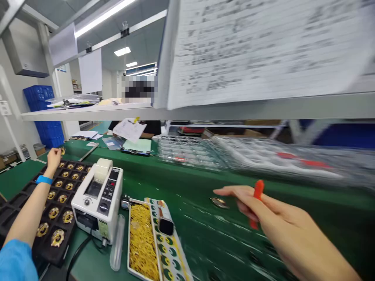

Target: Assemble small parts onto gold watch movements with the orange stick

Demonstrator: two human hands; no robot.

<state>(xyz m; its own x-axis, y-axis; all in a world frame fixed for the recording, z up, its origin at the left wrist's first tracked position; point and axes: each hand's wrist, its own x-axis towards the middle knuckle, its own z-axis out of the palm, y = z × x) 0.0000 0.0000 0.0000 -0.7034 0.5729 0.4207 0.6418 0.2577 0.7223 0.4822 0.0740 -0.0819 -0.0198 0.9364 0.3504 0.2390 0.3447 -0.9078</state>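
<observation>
Left hand (53, 158), frame left, pinches a gold-coloured part (63, 151) at the black compartment tray (57, 256); right hand (271, 212), lower right, grasps a red stick (258, 190) beside a metallic disc (219, 202).

Handwritten pages (260, 50) stand along a grey shelf (202, 112) between one and two o'clock. A long ceiling light (104, 18) slants between ten and eleven, a white sheet (90, 72) hangs at ten, blue crates (38, 97) are stacked just past nine. Nearer the centre, at nine, lies a pale green sheet (141, 145).
</observation>
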